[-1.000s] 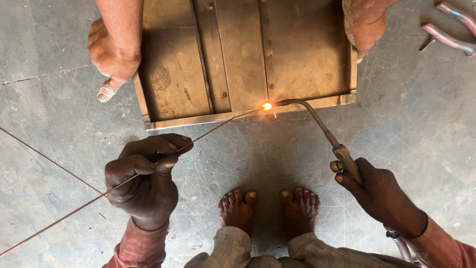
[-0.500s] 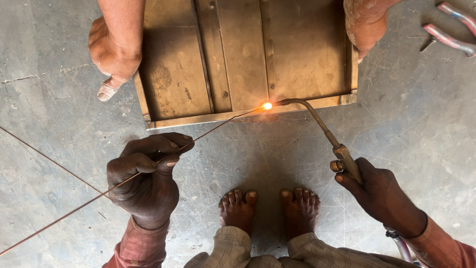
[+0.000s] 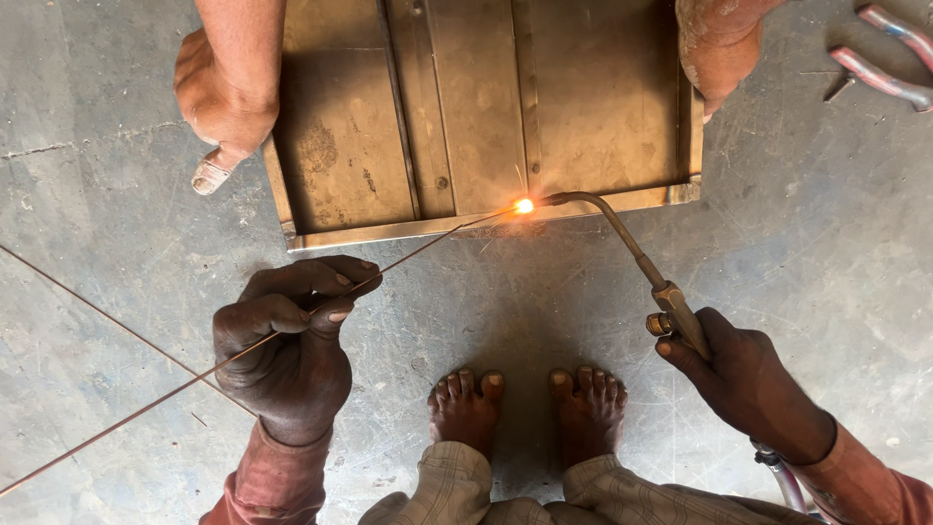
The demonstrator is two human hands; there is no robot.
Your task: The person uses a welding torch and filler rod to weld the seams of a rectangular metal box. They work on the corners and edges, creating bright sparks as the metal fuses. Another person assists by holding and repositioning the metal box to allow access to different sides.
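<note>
My left hand pinches a long thin filler rod whose tip reaches a glowing orange flame spot on the near rim of a flat metal panel. My right hand grips a gas torch with a curved nozzle that points at the same spot. The panel lies on the concrete floor. My bare feet stand just below it.
Another person's feet rest at the panel's left and right far corners. Pink hoses lie at the top right. A second thin rod crosses the floor at left. A hose trails from the torch by my right wrist.
The flame spot stays at the same place on the rim with fewer sparks below it. Both hands hold nearly still.
</note>
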